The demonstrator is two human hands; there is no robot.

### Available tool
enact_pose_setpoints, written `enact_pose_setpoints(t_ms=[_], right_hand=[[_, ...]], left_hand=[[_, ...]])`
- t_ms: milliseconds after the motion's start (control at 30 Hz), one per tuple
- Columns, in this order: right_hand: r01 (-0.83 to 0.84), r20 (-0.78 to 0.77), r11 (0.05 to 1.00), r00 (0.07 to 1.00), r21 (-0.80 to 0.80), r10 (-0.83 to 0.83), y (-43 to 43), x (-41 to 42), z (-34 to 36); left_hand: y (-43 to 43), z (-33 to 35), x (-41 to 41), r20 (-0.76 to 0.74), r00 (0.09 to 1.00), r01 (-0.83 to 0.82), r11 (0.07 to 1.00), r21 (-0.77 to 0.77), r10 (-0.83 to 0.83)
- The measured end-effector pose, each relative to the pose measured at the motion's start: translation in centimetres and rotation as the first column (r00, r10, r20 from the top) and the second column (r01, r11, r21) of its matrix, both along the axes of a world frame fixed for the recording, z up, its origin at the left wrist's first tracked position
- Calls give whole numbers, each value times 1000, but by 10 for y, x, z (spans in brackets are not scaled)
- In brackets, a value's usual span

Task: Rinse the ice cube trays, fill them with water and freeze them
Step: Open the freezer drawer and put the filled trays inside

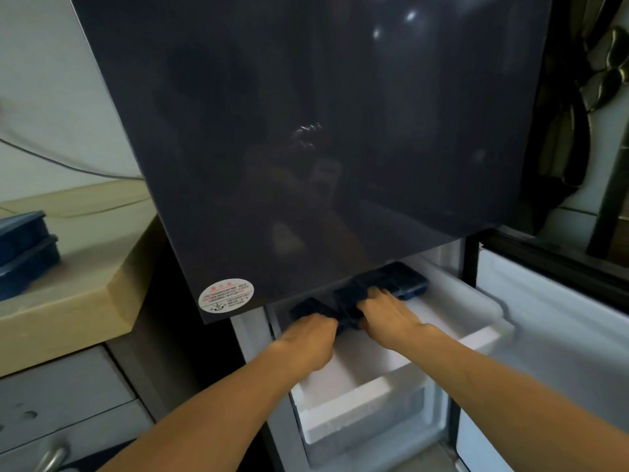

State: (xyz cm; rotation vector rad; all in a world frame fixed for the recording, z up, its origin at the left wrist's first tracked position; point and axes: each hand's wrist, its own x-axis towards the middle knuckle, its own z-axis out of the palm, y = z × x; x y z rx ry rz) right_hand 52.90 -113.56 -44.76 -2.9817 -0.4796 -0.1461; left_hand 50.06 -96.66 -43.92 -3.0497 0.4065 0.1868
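- The left hand (308, 338) reaches into the white freezer drawer (350, 400). Its fingers are curled over the near edge of a dark blue ice cube tray (347, 303), so it is gripping it.
- The right hand (388, 315) is just beside the left hand, on the same tray. Its fingers lie over the top and its thumb is on the near side, so it holds the tray too.
- The tray sits between the two hands, low inside the drawer. It is blurry, so I cannot tell if there is water in it.
- A second tray (406, 279) lies in the drawer just past the right hand's fingertips, touching the held tray.
- The drawer is pulled out toward the person, and both arms go over its front wall.
- Above both hands hangs the big dark fridge door (306, 131), with a round sticker (226, 296) up and to the left of the left hand.
- To the right of the right hand, the freezer door (551, 321) stands open.
- Far to the left of the left hand is a wooden tabletop (85, 267), with a stack of blue trays (23, 250) on it.
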Motion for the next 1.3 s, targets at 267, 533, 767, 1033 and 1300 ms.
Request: enact_pose_setpoints(t_ms=[267, 533, 767, 1033, 1300], right_hand=[[-36, -88, 987, 995, 156, 50, -17, -14, 7], [-85, 5, 960, 996, 266, 87, 0, -74, 29], [-226, 219, 906, 964, 358, 154, 66, -140, 82], [-515, 464, 716, 835, 472, 295, 187, -208, 172], [-429, 497, 845, 835, 318, 237, 331, -196, 234]], left_hand=[[8, 10, 18, -92, 995, -40, 998, -57, 35], [16, 29, -38, 10, 999, 38, 984, -175, -37], [90, 59, -143, 313, 949, 85, 973, -213, -14], [212, 94, -243, 577, 802, 71, 934, -349, 155], [305, 136, -304, 686, 642, -39, 909, -416, 342]])
